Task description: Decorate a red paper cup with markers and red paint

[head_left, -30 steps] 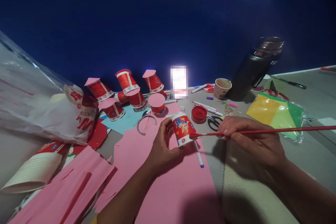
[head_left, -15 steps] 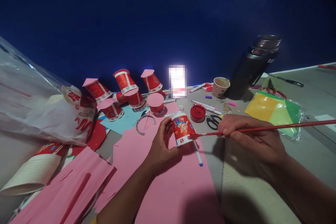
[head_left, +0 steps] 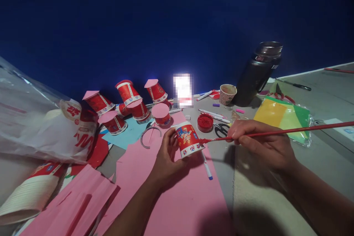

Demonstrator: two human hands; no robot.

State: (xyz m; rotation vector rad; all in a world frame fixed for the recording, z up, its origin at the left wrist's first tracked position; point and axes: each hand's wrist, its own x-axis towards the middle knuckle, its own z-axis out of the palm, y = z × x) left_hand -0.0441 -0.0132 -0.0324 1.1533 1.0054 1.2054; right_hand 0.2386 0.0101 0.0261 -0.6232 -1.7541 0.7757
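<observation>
My left hand (head_left: 166, 155) is closed around a red and white paper cup (head_left: 188, 138) with a printed cartoon figure, held tilted over the pink paper (head_left: 177, 199). Pinched in my right hand (head_left: 262, 143) is a thin red paintbrush (head_left: 298, 129); its red-coated bristles touch the right side of the cup. Just behind the cup sits a small round pot of red paint (head_left: 205, 122). Black-handled scissors (head_left: 221, 130) lie beside the pot, partly hidden by my right hand. A white marker with a blue end (head_left: 207, 167) rests below the brush tip.
Several red cups with pink paper tops (head_left: 160, 113) stand at the back left. A plastic bag (head_left: 41, 118) and stacked paper cups (head_left: 30, 195) fill the left. A dark thermos (head_left: 254, 75), a patterned cup (head_left: 228, 94) and a yellow-green packet (head_left: 282, 118) are at the right.
The cup has tilted and turned a little in my left hand, showing more of its white band. The brush tip has moved from near that band higher up the cup's side.
</observation>
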